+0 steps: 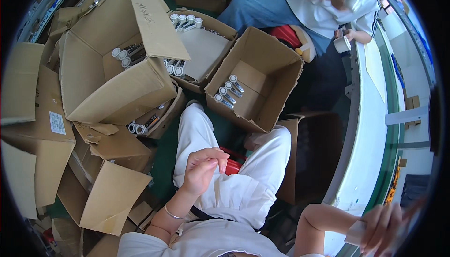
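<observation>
My left hand [200, 169] hovers above my lap, its fingers curled in toward the thumb. Nothing shows between them. Far to the right, over the edge of a long white-sided bench [349, 189], my right hand [385, 229] is smeared by motion. A white, rounded piece [357, 232] shows at the base of that hand; whether the fingers grip it is unclear. Past my knees, an open cardboard box [260, 111] holds several shiny handles with round white heads [229, 85], lying in a row against its left side.
At the left, a large tilted carton [84, 74] and a lower box [201, 53] contain more white-headed handles. Loose carton flaps [115, 196] crowd my left side. A dark open box [318, 154] stands by my right knee. Across from me a seated person [328, 13] holds a white cup-shaped piece [342, 44].
</observation>
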`<state>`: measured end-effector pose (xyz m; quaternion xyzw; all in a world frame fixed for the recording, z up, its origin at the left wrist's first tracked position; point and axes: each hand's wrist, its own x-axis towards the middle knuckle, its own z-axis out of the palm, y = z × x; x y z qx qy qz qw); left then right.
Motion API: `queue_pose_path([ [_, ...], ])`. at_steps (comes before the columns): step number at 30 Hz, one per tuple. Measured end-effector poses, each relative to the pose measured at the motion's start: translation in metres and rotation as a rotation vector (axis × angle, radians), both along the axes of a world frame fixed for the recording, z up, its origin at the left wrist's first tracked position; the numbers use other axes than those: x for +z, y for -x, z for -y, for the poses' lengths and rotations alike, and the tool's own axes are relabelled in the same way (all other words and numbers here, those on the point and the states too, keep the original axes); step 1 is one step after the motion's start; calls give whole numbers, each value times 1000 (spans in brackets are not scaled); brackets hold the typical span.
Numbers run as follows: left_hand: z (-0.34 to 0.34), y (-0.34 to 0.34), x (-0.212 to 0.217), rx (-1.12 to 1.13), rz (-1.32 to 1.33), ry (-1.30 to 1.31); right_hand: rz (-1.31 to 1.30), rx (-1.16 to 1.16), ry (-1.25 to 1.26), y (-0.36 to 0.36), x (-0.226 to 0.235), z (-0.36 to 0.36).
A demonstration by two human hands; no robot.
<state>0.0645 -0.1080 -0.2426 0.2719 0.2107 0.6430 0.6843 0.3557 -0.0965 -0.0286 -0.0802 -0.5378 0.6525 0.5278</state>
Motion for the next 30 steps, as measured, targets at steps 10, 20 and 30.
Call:
queue_pose_path([
  [10,-36,-43,-11,-198,-232,202,84,-253,665,35,-189,-110],
  [20,-116,-46,-63,-113,-301,273,94,-205,821,47,-276,-181],
  [30,-177,5,-124,91,-348,433,291,-265,1040,68,-378,-260],
])
